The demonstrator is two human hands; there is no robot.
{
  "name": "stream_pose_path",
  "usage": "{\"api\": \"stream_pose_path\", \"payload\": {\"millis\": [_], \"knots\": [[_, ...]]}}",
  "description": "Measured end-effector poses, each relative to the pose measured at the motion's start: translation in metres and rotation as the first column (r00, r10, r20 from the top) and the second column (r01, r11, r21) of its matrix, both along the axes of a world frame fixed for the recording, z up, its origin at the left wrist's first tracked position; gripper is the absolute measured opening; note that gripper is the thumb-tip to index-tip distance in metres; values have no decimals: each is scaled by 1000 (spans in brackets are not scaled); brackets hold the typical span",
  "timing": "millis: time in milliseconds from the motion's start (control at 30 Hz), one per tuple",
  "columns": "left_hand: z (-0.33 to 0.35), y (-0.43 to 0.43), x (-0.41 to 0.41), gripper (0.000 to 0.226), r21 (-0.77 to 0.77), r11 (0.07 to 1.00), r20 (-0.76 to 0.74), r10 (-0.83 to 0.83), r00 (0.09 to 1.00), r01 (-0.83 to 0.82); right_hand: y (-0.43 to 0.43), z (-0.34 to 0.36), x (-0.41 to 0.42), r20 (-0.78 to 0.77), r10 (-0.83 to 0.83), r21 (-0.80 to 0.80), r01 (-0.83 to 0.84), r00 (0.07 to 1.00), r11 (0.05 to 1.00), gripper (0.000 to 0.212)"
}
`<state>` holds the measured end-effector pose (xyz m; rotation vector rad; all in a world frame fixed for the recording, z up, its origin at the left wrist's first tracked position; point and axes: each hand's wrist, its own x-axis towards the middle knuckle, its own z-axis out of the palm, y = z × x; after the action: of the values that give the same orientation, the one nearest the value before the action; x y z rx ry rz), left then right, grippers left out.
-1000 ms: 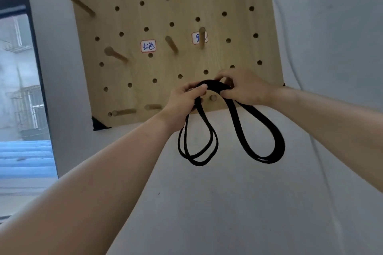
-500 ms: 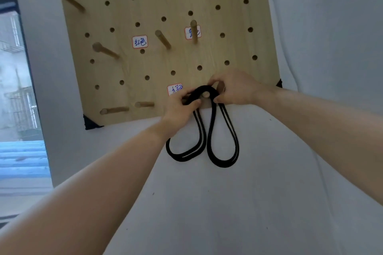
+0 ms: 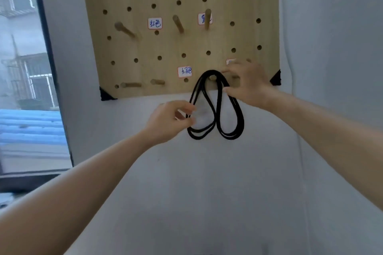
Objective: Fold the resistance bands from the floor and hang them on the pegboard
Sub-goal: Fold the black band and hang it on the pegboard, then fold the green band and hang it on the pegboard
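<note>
Your black resistance band [image 3: 232, 137] hangs on the pegboard's [image 3: 170, 47] bottom peg [image 3: 212, 77]. Your right hand [image 3: 246, 85] is spread open beside it, and your left hand's [image 3: 167, 120] grip is unclear.

We see a thin black rubber resistance band [image 3: 216, 119] draped in two loops over a short round wooden peg [image 3: 212, 77] at the light wooden pegboard [image 3: 186, 43]'s 6 o'clock edge. Our left hand [image 3: 170, 120], fingers curled, is at the left loop's 9 o'clock. Our right hand [image 3: 246, 83], fingers spread, is at the peg's 3 o'clock.
</note>
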<state>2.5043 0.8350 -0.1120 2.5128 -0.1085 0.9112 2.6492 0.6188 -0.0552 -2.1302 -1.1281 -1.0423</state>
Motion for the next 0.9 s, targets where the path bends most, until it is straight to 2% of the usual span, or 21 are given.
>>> {"api": "stream_pose_path", "payload": {"millis": [67, 133, 267, 367, 433, 500, 700, 833, 900], "knots": [[-34, -3, -22, 18, 26, 999, -82, -38, 996, 40, -3, -35, -29, 48, 141, 102, -146, 989, 984, 31], [-76, -2, -44, 14, 17, 997, -198, -76, 977, 81, -3, -82, -55, 25, 247, 112, -248, 969, 962, 17], [-181, 7, -79, 12, -76, 995, -379, -93, 921, 69, 6, -203, -85, -311, 290, 25, -297, 905, 955, 10], [-260, 8, -106, 14, -156, 988, -486, -92, 869, 18, 11, -294, -96, -568, 206, -112, -323, 797, 940, 7], [-312, 6, -124, 16, -189, 982, -576, -93, 812, -22, 13, -349, -103, -727, 110, -222, -383, 678, 896, 6], [-360, 2, -142, 18, -219, 974, -649, -98, 755, -62, 16, -399, -114, -818, 7, -307, -446, 575, 841, 7], [-504, -15, -195, 16, -300, 932, -815, -138, 563, -205, 15, -529, -164, -884, -184, -419, -552, 430, 721, 15], [-568, -42, -225, 19, -333, 873, -871, -140, 471, -357, 6, -606, -194, -896, -296, -443, -610, 332, 657, 16], [-593, -57, -236, 12, -298, 844, -902, -96, 420, -446, -1, -638, -207, -884, -350, -466, -635, 309, 616, 22]]}}
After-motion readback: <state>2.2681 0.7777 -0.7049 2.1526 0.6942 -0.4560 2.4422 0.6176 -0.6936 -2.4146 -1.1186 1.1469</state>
